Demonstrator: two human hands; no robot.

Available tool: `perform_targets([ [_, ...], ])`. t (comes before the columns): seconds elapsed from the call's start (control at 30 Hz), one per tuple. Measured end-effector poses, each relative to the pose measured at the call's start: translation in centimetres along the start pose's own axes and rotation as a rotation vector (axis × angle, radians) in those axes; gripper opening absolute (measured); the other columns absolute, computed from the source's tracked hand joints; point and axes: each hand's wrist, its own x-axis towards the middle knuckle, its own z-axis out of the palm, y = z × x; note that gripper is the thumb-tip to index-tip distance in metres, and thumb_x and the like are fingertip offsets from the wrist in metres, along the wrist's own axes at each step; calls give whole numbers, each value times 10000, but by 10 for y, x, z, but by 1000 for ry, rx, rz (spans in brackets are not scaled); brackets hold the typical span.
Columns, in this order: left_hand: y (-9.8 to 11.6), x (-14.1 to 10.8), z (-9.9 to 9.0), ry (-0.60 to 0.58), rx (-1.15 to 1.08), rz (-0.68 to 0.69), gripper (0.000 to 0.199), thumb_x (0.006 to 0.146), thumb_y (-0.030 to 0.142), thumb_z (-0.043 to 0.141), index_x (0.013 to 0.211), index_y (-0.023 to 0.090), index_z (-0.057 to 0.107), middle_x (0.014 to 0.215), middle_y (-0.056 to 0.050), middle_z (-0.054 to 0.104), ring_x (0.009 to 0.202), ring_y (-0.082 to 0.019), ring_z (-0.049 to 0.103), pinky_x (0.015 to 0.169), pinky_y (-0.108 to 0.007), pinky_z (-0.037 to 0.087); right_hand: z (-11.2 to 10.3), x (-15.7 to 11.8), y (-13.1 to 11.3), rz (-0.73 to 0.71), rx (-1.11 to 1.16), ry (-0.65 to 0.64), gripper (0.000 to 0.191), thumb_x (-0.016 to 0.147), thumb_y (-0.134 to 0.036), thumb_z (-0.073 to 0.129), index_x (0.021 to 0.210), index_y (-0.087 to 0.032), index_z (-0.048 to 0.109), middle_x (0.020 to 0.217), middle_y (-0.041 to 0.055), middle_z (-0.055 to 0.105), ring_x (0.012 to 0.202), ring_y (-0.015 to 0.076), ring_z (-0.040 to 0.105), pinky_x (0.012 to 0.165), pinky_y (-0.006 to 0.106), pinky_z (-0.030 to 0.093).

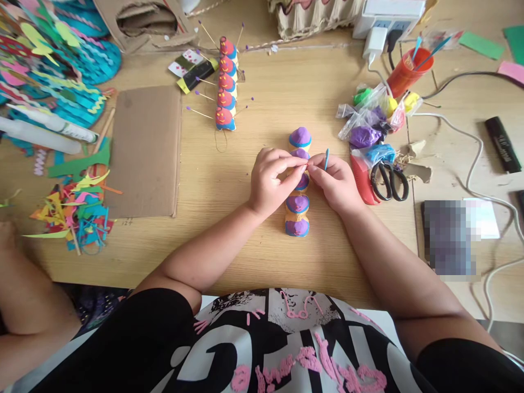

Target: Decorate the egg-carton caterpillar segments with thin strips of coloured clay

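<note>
Your purple-topped egg-carton strip (297, 204) runs twelve to six o'clock on the surface (262, 256). Above it, your left hand (270, 180) and right hand (339, 183) pinch a tiny red bit (307, 164); the right also holds a blue stick (326, 159). Scissors (392, 188) lie at its three o'clock.

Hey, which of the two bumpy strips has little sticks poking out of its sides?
The red-topped strip, farther back and to the left: purple-tipped sticks poke out along both sides. The purple-topped strip shows none.
</note>
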Motion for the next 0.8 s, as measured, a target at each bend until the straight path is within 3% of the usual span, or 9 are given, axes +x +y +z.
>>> perform_targets([
  [0.5,0,0,0,1,-15,2,123,1039,296,689,1059,268,807,957,-21,765,943,-178,674,919,-371,542,1,-1,-2,-20,-19,-20,405,873,-586,824,800,-209,696,661,-32,505,658,129,458,683,295,448],
  [0.8,1,0,-1,-73,23,-64,138,1035,312,689,1039,272,821,952,-32,747,962,-198,655,953,-391,526,1,-1,-3,1,-44,-19,442,857,-629,817,787,-213,688,662,-21,508,683,147,480,671,300,454],
])
